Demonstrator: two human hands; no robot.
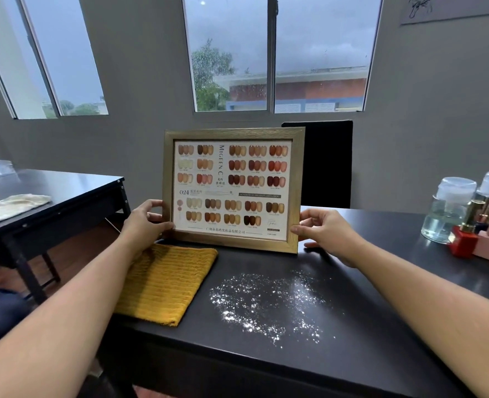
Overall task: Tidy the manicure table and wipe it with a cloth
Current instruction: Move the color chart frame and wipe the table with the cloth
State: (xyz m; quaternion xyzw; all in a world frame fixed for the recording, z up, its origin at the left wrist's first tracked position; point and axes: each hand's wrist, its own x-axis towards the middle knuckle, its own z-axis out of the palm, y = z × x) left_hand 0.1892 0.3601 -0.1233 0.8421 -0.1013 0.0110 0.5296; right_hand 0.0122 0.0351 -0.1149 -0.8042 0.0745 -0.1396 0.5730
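Observation:
A gold-framed nail colour chart (233, 188) stands upright over the black manicure table (352, 354), facing me. My left hand (145, 218) grips its lower left edge and my right hand (323, 229) holds its lower right corner. A folded mustard-yellow cloth (165, 285) lies flat on the table's left side, just below the frame and partly under my left forearm. White powder (269, 303) is scattered over the table's middle, to the right of the cloth.
Nail polish bottles (479, 234) and two clear glass jars (450, 211) stand at the table's right edge. A black chair back (326, 165) rises behind the frame. A second dark table (65, 191) at left carries a pale cloth (10, 206).

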